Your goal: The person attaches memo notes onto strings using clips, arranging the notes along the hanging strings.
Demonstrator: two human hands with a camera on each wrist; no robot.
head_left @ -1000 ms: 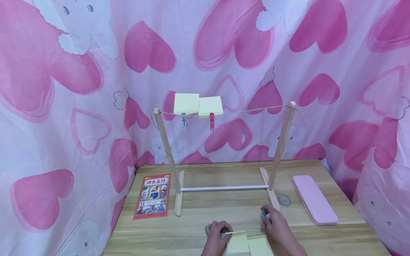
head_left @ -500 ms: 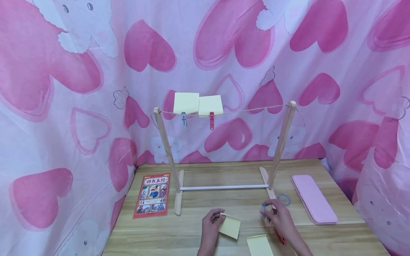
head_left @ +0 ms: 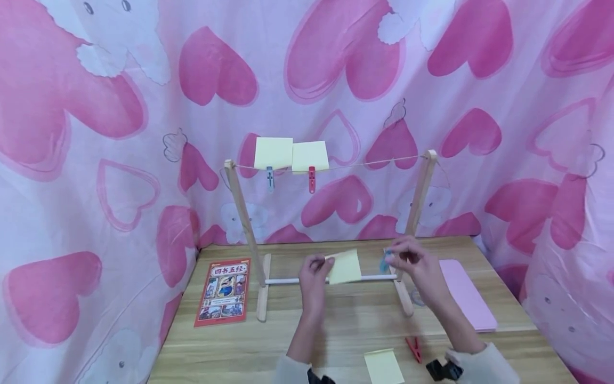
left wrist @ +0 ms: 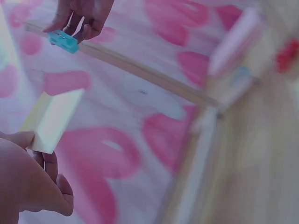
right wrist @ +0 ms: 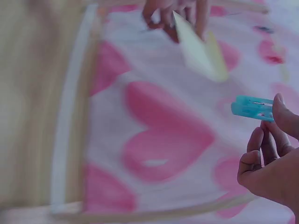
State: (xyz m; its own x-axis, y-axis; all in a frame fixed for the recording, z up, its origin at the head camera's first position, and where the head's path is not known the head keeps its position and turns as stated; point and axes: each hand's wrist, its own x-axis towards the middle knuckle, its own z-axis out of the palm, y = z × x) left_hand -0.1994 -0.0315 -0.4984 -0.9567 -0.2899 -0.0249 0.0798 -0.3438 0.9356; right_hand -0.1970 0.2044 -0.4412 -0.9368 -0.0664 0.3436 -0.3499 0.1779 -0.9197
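My left hand (head_left: 314,274) pinches a folded pale yellow sticky note (head_left: 345,266) by its left edge, raised in front of the stand's lower bar. In the left wrist view the note (left wrist: 56,121) shows its crease. To the right, my right hand (head_left: 414,261) holds a blue clothespin (head_left: 386,260) between thumb and fingers; the right wrist view shows this clothespin (right wrist: 252,108) pointing toward the note. Above both hands a string (head_left: 374,162) spans the wooden stand (head_left: 243,218). Two yellow notes (head_left: 273,153) hang there, one at a blue clothespin (head_left: 270,180), the other at a red one (head_left: 312,180).
Near the table's front lie another folded yellow note (head_left: 384,367) and a red clothespin (head_left: 414,350). A red-covered booklet (head_left: 223,293) lies left of the stand. On the right are a pink case (head_left: 467,296) and a clear ring (head_left: 418,297), partly behind my right arm.
My left hand has lifted one yellow note off the table, up and away from me. My right hand has risen with the blue clothespin, uncovering the red clothespin on the table.
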